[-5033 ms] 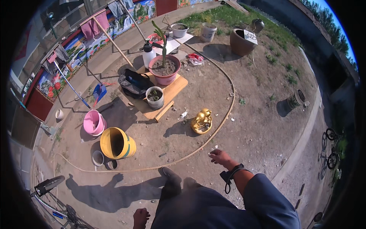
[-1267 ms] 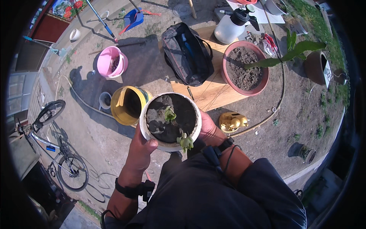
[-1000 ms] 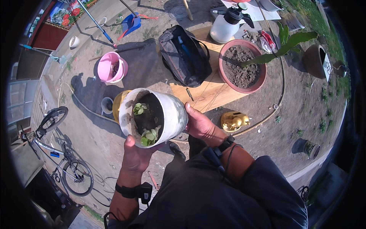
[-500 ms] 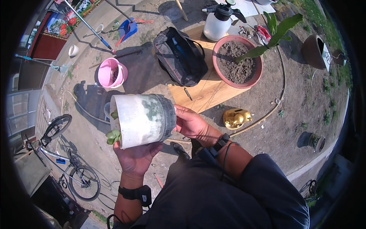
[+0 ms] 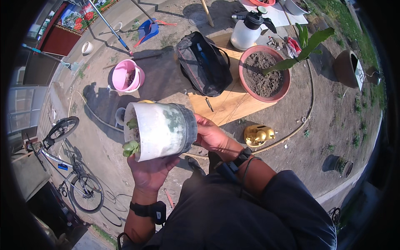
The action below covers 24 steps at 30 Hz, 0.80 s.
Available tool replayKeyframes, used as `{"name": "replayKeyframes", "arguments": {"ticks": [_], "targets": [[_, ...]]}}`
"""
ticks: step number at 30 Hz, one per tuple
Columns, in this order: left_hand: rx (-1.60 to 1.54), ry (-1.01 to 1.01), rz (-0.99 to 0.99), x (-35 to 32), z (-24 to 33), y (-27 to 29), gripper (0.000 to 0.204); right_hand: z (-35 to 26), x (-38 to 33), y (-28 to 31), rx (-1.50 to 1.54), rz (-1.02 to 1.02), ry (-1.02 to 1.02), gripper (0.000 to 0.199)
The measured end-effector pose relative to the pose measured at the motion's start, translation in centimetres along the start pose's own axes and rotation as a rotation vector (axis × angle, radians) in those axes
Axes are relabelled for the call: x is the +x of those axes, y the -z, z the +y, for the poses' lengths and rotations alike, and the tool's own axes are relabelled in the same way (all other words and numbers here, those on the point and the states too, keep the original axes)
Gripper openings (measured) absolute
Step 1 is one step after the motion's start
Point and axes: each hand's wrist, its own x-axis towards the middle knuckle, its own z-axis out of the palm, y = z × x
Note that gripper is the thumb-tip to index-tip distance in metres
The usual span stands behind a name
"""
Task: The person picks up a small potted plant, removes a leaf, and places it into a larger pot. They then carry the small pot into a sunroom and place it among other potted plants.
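Observation:
A white plastic plant pot (image 5: pixel 160 131) with a dark grey base lies on its side in the air between my hands. Its open rim points left, and a green succulent (image 5: pixel 131 148) pokes out there, with soil partly showing inside. My left hand (image 5: pixel 151 173) supports the pot from below near the rim, fingers curled under it and partly hidden. At the dark base, my right hand (image 5: pixel 213 135) grips from the right, its thumb on the near side of the bottom. Beyond the pot stand a black tool bag (image 5: pixel 203 64) and a terracotta pot (image 5: pixel 264 74) holding soil and a flat-leaved plant.
A wooden board (image 5: pixel 221 104) lies under the bag and terracotta pot. On it is a small dark tool (image 5: pixel 209 104). Around stand a pink bucket (image 5: pixel 128 76), a white sprayer (image 5: pixel 246 33), a golden ornament (image 5: pixel 259 135) and a bicycle (image 5: pixel 68 171). A hose (image 5: pixel 311 98) curves across the ground.
The pot has turned slightly so more of its open mouth and soil show at the left. Both hands keep hold of it. The whole surroundings have shifted a little in view.

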Motion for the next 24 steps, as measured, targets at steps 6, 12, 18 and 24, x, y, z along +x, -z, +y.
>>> {"name": "replayKeyframes", "arguments": {"ticks": [6, 12, 18, 24], "targets": [[0.198, -0.118, 0.112, -0.9, 1.0, 1.5, 0.091, -1.7, -2.5, 1.0, -0.141, 0.184, -0.107, 0.032], [0.262, -0.216, 0.218, -1.5, 0.8, 5.0, 0.086, -1.9, -3.0, 1.5, -0.192, 0.201, -0.175, 0.034], [0.324, -0.323, 0.231, -2.1, 0.7, 5.6, 0.077, -3.0, -2.1, -3.2, -0.567, 0.097, -0.024, 0.027], [0.358, -0.312, 0.24, -2.1, 0.7, 4.6, 0.079, -4.3, -2.4, -9.8, -1.096, -0.166, 0.207, 0.034]]}}
